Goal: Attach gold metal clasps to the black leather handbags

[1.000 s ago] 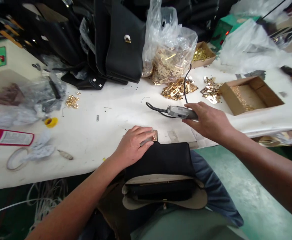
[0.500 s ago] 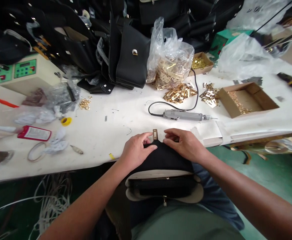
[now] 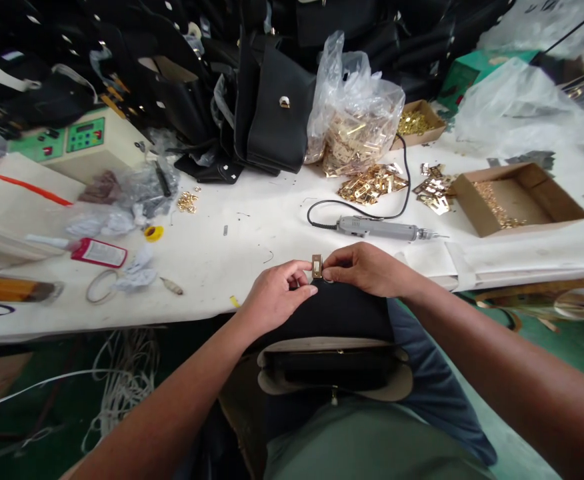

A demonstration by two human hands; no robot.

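Note:
A black handbag point(image 3: 357, 310) lies on my lap against the table edge, its mouth open towards me and its flap stretched forward. At the flap's tip sits a small gold metal plate point(image 3: 317, 266) with a rectangular slot. My left hand point(image 3: 279, 297) is closed at the flap's left side, index fingertip by the plate and thumb on the black flap. From the right, my right hand point(image 3: 369, 270) pinches at the plate's right edge with thumb and forefinger. Its other fingers are curled, and their tips are partly hidden.
A grey electric screwdriver point(image 3: 377, 229) lies beyond my hands, its black cord looping behind. Gold plates point(image 3: 372, 183) lie piled near a plastic bag point(image 3: 355, 127) of more plates. An open cardboard box point(image 3: 532, 200) holds small screws. Black bags point(image 3: 279, 113) stand at the back.
My right hand has moved left and closed in on the plate, where a gap showed before. The left hand stays at the flap. The view has shifted slightly left.

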